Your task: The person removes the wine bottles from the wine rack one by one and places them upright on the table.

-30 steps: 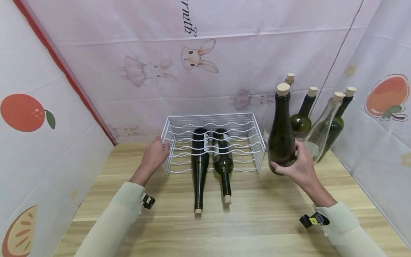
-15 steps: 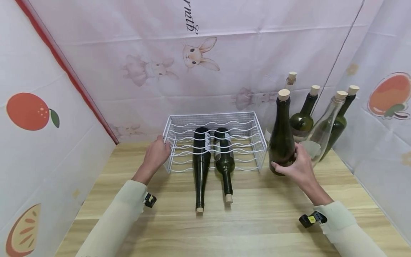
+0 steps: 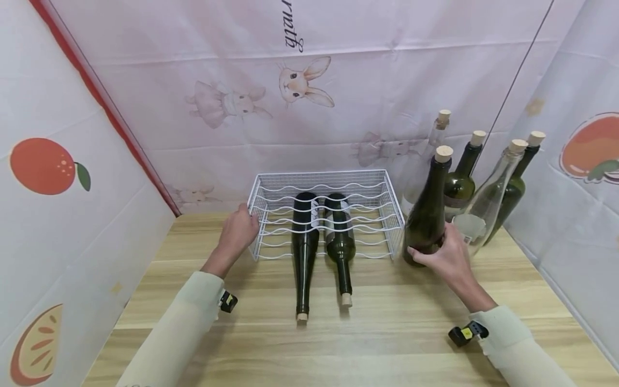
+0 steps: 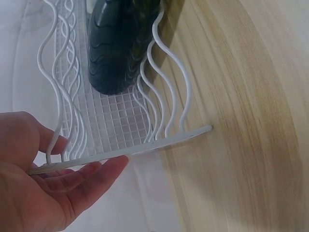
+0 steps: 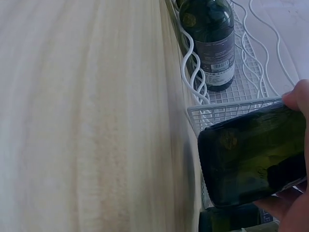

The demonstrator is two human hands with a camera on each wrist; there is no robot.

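In the head view my right hand [image 3: 450, 255] grips a dark green wine bottle [image 3: 427, 215] low on its body, just right of the white wire wine rack [image 3: 321, 172]. The corked neck leans away to the right. Close up in the right wrist view, the bottle's base [image 5: 227, 164] overlaps the rack's end panel. My left hand [image 3: 237, 232] holds the rack's left end, with thumb inside and fingers outside the end frame [image 4: 106, 155]. Two dark green bottles, a slim one [image 3: 303, 263] and a broader one [image 3: 341, 248], lie in the rack's middle, corks toward me.
Right of the rack stand several corked bottles: a clear one [image 3: 488, 196] in front, a green one [image 3: 459, 185] behind, another green one [image 3: 513, 188] at far right, and a clear one [image 3: 439, 131] partly hidden. Fabric walls [image 3: 159, 107] enclose the wooden table [image 3: 377, 333].
The bottle in my right hand has tipped, its cork moving right and down while the base stays near the rack's right end. My left hand keeps its hold on the rack.
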